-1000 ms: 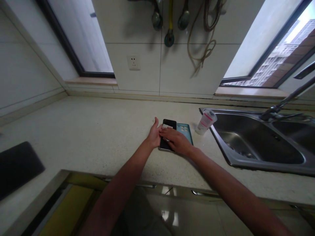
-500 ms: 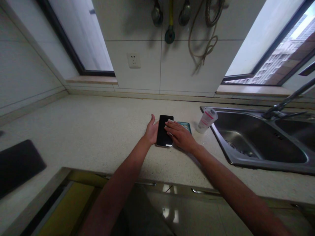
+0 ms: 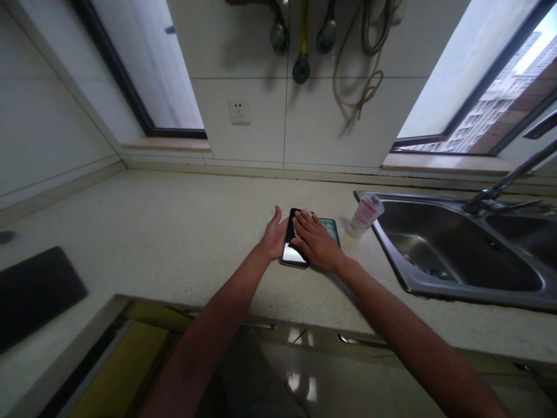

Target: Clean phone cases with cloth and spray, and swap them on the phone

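Note:
A black phone lies screen up on the speckled countertop. My left hand rests against its left edge, thumb raised and fingers stretched along the side. Over the phone's upper right part lies my right hand, fingers flat, with a small pale thing under the fingertips at the phone's top. A teal phone case lies just right of the phone, mostly covered by my right hand.
A white tube with pink print leans at the corner of the steel sink, whose tap reaches in from the right. A dark mat lies far left. A wall socket and hanging utensils are behind.
My right hand slid up and left across the phone's screen, now covering more of it. The left hand stays against the phone's left edge.

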A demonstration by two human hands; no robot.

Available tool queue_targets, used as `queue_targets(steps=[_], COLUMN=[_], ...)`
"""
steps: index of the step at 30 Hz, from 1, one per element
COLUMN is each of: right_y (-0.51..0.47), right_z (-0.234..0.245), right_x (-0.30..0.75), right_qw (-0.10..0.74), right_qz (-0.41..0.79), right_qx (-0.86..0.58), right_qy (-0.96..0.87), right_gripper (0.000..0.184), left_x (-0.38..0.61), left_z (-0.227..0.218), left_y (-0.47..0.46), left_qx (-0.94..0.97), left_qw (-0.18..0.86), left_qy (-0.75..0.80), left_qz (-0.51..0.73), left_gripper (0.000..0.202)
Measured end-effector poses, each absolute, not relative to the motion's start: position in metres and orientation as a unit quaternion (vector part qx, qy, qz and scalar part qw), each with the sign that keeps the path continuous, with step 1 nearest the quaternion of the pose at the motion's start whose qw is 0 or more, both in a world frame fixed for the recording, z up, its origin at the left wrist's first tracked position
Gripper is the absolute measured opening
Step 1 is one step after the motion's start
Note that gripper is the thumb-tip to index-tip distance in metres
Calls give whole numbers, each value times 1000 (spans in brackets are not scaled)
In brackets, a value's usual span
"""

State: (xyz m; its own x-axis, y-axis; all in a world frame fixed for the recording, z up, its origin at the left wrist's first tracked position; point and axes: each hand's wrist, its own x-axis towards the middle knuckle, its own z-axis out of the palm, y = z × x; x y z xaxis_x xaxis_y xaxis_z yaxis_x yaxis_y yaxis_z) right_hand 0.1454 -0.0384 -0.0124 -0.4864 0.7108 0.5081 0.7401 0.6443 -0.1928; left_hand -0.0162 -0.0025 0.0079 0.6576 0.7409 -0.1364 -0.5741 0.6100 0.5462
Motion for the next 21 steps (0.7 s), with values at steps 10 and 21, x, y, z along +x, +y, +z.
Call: queue_targets(steps=[10,21], right_y=[-61,-40], right_z=[-5,0], right_x=[125,158], right_qw=[245,300], right_qz=[-13,-2], right_qx=[-282,-272], right_qy=[-928,-914], right_gripper=[46,34], left_x=[-25,-30], left_z=[14,17], left_y=[5,6], left_qx=[196,162], left_qw=[871,866], left_qy=[180,178], left_qz=[413,438], left_gripper=[87,89])
